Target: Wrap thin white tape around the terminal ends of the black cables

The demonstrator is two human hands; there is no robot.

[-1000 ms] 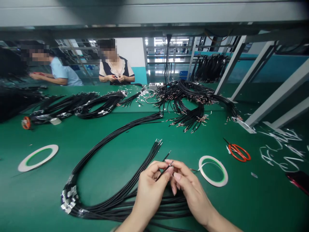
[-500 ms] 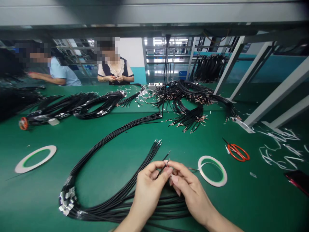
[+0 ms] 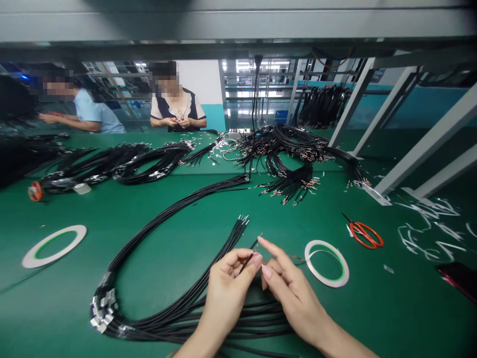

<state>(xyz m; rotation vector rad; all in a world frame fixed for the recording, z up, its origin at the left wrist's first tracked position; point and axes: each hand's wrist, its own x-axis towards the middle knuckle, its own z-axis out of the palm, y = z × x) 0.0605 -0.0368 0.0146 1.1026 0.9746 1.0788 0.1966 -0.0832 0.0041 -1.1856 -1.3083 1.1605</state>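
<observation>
My left hand is shut on a single thin black wire, pinching it between thumb and fingers with its tip sticking up and to the right. My right hand is next to that wire, its fingers spread and its index fingertip just beside the wire's tip. A fine strand from a white ring of narrow tape runs toward my right hand. Under both hands lies a looped bundle of black cables, with metal-tipped ends fanning out near my left hand.
Red-handled scissors and white tape scraps lie right on the green workbench. A dark phone sits at the right edge. Further cable bundles fill the far side, where two co-workers sit beyond.
My right hand has drawn back from the wire, and its fingers have spread apart. My left hand still pinches the wire.
</observation>
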